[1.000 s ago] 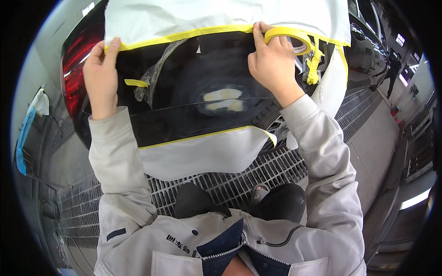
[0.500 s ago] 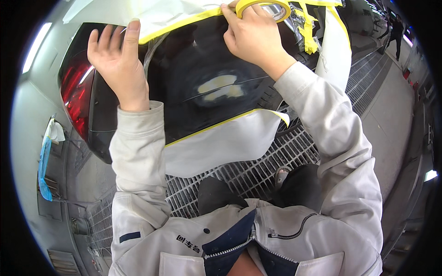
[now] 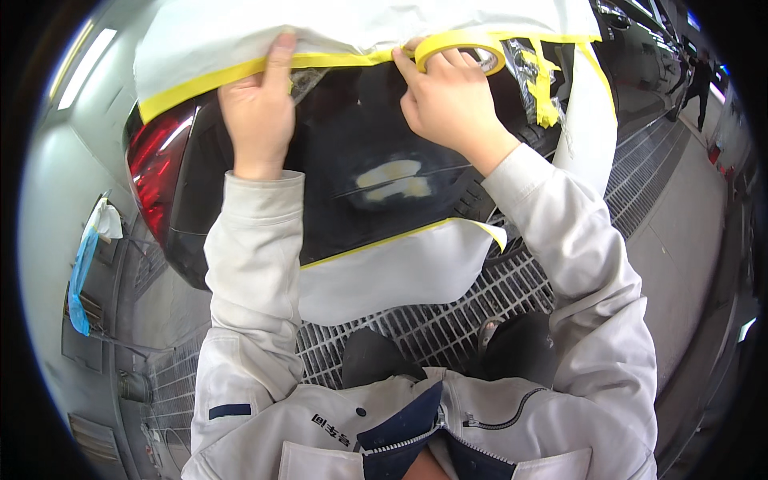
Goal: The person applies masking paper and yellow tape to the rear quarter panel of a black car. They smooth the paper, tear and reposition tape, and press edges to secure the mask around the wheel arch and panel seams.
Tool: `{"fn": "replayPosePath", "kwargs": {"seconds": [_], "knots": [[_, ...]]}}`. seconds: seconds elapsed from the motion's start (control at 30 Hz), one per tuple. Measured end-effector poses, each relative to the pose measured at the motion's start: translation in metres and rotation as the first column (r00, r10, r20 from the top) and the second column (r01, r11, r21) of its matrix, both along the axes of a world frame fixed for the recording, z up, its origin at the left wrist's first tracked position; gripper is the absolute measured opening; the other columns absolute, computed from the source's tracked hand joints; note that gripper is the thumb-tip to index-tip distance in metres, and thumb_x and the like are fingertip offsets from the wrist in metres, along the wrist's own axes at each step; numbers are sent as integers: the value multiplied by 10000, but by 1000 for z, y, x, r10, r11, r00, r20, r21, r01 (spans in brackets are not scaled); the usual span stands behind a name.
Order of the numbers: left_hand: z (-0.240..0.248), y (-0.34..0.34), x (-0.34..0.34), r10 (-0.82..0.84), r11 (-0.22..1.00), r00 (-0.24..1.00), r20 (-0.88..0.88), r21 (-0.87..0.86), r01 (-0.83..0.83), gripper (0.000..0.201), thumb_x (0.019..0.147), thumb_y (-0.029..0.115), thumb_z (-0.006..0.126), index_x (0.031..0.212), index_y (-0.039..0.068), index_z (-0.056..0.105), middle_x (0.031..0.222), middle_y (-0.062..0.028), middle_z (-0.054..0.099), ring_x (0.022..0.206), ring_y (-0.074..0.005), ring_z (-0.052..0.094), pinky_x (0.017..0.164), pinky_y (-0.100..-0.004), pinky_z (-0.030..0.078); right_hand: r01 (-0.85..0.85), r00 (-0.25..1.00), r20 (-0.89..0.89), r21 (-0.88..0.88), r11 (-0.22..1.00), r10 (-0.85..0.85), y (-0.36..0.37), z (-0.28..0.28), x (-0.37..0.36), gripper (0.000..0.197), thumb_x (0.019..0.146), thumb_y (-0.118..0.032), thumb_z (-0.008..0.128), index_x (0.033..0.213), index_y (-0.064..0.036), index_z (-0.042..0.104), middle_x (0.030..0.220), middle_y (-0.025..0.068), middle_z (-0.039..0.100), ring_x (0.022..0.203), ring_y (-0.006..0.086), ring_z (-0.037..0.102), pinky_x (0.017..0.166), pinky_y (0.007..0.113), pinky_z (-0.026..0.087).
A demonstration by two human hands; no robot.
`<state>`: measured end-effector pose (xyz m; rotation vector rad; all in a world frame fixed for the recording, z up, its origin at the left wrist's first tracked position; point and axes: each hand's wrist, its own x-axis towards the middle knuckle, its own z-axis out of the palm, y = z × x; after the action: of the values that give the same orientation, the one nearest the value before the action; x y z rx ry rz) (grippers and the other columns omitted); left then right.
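A wide sheet of white masking paper (image 3: 360, 22), edged with yellow tape (image 3: 188, 86), lies across the top of a black car panel (image 3: 344, 132). My left hand (image 3: 260, 116) pinches its taped edge, thumb on top and fingers tucked under, partly hidden. A roll of yellow masking tape (image 3: 458, 38) hangs around the fingers of my right hand (image 3: 454, 108). That hand's index fingertip touches the taped edge to the right of my left hand. Pale sanded patches (image 3: 390, 179) show on the panel below. The red tail light (image 3: 160, 156) is partly covered by the paper.
More white paper (image 3: 392, 268) hangs from a yellow tape line lower on the car. Loose yellow tape (image 3: 544, 92) and clear film stick out at right, beside another paper strip (image 3: 588, 140). Metal floor grating (image 3: 424, 328) lies underfoot. A person (image 3: 698, 92) stands far right.
My left hand, earlier raised with fingers spread by the paper, has moved right and closed on its edge. The paper's left part has come down over the tail light's top.
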<state>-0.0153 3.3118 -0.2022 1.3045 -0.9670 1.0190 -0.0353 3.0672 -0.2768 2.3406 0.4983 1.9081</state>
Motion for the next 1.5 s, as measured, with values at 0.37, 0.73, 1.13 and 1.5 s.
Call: {"fn": "replayPosePath", "kwargs": {"seconds": [0.37,0.73,1.13,1.5], "knots": [[5,-42,-2,495,720,863,104,506,-474,311,1031,316,810,1048,8,852,1023,-141,862,900,-316,816,837,-374,601,-91,996,-10,13,996,91,-6,-8,2,587,875,-166,720,1456,-99,761,1341,117,755,1045,328,758,940,452,616],[36,-34,31,261,800,951,166,514,-309,316,1057,316,773,1165,27,841,1104,-136,867,1027,-337,807,929,-407,600,-54,999,6,-23,998,54,-6,7,-2,432,926,-233,740,1324,-106,851,1082,121,789,933,306,740,861,445,624],[27,-27,54,400,631,916,36,714,-304,385,1042,389,819,1231,55,854,1184,-72,862,1042,-211,795,951,-352,603,-173,982,100,136,975,160,1,21,12,148,919,-248,877,1011,-140,920,961,23,777,977,270,745,814,399,640],[37,-40,42,487,649,872,55,646,-403,305,1037,256,819,1230,20,833,1152,-102,843,1043,-205,780,916,-338,594,-192,959,-121,395,899,257,-4,46,28,235,887,-354,922,911,-121,899,859,71,805,924,304,762,807,429,631]]}}
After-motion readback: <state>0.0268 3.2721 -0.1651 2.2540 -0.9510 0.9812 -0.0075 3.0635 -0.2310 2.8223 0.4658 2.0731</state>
